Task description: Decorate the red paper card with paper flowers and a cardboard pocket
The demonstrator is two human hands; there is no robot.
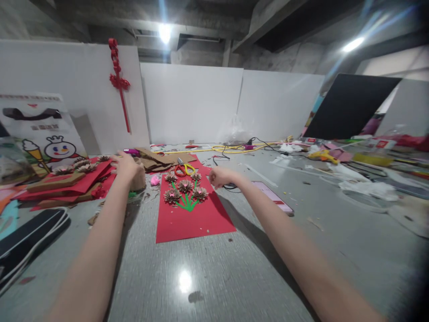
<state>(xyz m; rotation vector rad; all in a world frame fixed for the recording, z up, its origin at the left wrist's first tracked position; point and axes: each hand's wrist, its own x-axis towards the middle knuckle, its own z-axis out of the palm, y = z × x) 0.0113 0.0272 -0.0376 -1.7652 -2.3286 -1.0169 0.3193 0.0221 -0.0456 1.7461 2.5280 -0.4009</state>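
A red card sheet lies on the grey table with several brown paper flowers on green stems glued near its far end. My left hand reaches to the left of the sheet, fingers curled over a brown lump of cardboard. My right hand hovers at the sheet's far right corner, its fingers closed; what they hold, if anything, is too small to make out. Scissors with red and yellow handles lie just beyond the flowers.
A pile of red sheets with more brown flowers sits at the left. Brown cardboard scraps lie beyond the scissors. A phone rests right of my right arm. Yellow cables, a yellow glue gun and clutter fill the far right. White panels stand behind.
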